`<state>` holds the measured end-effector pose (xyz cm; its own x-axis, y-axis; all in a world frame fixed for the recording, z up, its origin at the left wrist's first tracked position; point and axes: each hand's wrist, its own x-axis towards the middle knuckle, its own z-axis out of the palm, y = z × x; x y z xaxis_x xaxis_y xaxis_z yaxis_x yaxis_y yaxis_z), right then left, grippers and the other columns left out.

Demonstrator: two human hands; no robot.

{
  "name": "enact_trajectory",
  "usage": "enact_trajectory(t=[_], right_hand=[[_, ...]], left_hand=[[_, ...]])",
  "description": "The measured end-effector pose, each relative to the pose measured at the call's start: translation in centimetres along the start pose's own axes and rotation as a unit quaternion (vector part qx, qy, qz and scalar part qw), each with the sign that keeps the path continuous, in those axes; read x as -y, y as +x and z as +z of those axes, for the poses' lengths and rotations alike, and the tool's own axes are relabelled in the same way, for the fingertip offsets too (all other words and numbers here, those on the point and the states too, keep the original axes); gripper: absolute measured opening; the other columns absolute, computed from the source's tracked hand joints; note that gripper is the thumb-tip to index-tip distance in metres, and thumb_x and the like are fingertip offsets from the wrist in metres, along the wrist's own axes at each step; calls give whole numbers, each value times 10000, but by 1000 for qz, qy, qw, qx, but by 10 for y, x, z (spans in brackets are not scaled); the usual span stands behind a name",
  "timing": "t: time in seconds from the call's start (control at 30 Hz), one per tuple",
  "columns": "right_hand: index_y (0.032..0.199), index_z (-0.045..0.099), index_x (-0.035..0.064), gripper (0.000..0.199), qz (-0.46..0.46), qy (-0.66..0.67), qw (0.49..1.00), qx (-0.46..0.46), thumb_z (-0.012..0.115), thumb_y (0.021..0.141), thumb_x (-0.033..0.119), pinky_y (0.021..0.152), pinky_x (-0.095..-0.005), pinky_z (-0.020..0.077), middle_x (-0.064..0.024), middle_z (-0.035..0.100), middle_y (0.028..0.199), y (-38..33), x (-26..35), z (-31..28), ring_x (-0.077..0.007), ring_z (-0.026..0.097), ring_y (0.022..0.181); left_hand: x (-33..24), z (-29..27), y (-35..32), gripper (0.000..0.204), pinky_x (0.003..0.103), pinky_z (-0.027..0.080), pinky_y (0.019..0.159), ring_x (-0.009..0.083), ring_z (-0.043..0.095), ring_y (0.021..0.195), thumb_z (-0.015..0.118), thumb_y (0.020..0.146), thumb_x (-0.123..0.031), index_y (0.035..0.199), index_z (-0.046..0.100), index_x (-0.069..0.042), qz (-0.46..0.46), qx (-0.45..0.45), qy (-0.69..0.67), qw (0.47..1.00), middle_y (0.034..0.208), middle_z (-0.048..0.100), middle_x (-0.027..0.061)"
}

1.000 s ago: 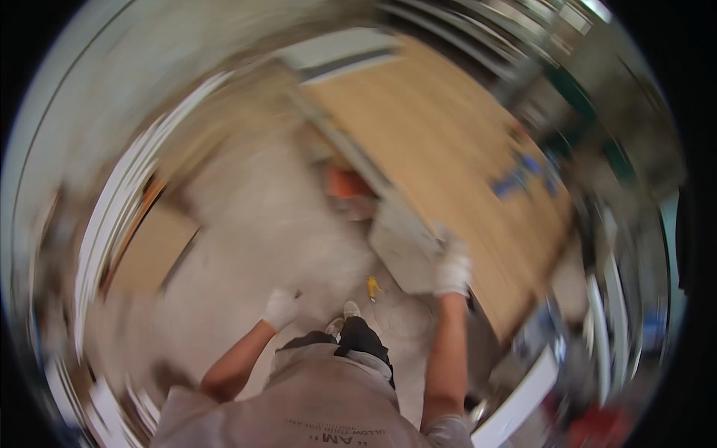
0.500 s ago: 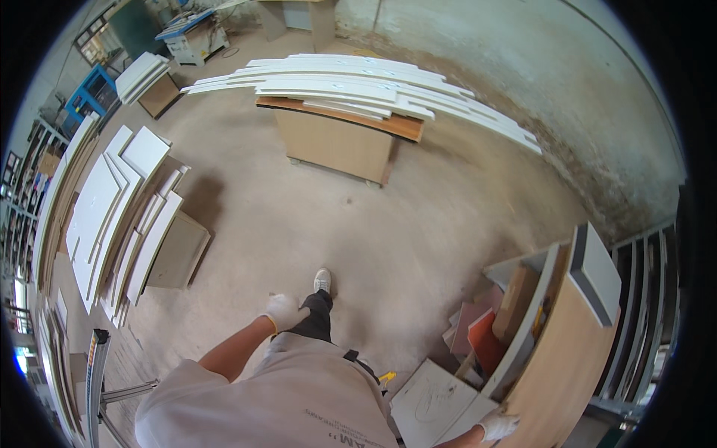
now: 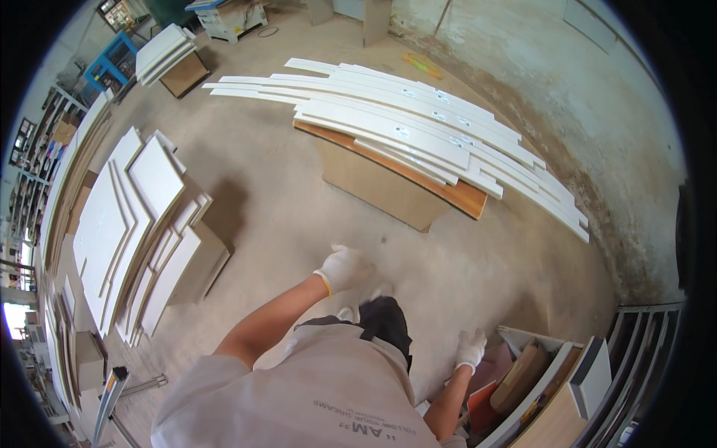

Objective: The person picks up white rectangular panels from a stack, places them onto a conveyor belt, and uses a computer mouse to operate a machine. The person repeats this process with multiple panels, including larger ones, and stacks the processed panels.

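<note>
My left hand (image 3: 346,269), in a white knit glove with a yellow-edged cuff, is out in front of my body over the floor. It holds nothing; the thumb stands apart from loosely bent fingers. My right hand (image 3: 470,349), gloved the same way, is open and empty, its fingers pointing forward. It hangs beside the far left end of a low wooden bench (image 3: 556,414) with a shelf of offcuts. Ahead of both hands, long white boards (image 3: 403,112) lie stacked on a low stand with an orange-brown top (image 3: 467,200).
At left, white panels (image 3: 104,216) lie piled on a wooden base (image 3: 198,272). A metal-framed stand (image 3: 112,399) is at the lower left. A dark slatted rack (image 3: 642,358) stands at right, below a stained wall (image 3: 538,75). Another panel stack (image 3: 164,52) is farther back.
I have stepped forward and the board stack is nearer. My right hand has left the bench top and swung forward; my left hand has moved forward and to the right.
</note>
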<state>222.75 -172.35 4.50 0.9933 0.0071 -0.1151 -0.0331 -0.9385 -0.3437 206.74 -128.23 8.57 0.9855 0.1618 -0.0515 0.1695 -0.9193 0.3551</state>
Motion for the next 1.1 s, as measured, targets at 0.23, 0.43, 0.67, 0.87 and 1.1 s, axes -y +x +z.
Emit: enact_trajectory(t=[0.23, 0.43, 0.67, 0.87, 1.1], right_hand=[[1396, 632, -39, 662, -41, -23, 993, 111, 722, 913, 405, 1160, -480, 451, -290, 621, 1444, 295, 234, 95, -433, 577, 1365], [1421, 608, 27, 581, -235, 11, 956, 175, 706, 949, 350, 1105, -506, 492, -258, 645, 1397, 477, 509, 116, -453, 587, 1319], [1379, 610, 28, 546, -292, 39, 945, 144, 708, 941, 338, 1095, -520, 492, -235, 605, 1406, 579, 737, 127, -435, 587, 1295], [1347, 592, 44, 521, -209, -25, 971, 116, 737, 935, 329, 994, -517, 539, -218, 633, 1323, 627, 875, 200, -425, 630, 1199], [1352, 617, 32, 497, -23, 39, 984, 173, 739, 940, 282, 1039, -514, 521, -237, 640, 1332, 622, 1020, 263, -450, 610, 1240]], left_hand=[[170, -16, 219, 500, 525, 458, 1050, 452, 682, 1029, 659, 975, -510, 981, 720, -14, -137, 28, 3, 990, 982, 731, 234], [306, -119, 401, 668, 685, 264, 1151, 529, 562, 1241, 653, 927, -633, 1164, 704, -10, -268, 13, 56, 962, 1114, 729, 255], [458, -227, 659, 575, 532, 318, 1072, 405, 531, 1154, 805, 859, -551, 1108, 690, -45, -120, -110, 61, 985, 1112, 682, 169], [620, -271, 923, 779, 732, 280, 1099, 515, 487, 1285, 706, 887, -685, 1274, 651, -10, 22, -74, 173, 982, 1349, 620, 199], [746, -294, 1136, 1072, 830, 111, 1174, 658, 368, 1455, 585, 856, -835, 1365, 596, 108, 113, 105, 283, 947, 1517, 466, 401]])
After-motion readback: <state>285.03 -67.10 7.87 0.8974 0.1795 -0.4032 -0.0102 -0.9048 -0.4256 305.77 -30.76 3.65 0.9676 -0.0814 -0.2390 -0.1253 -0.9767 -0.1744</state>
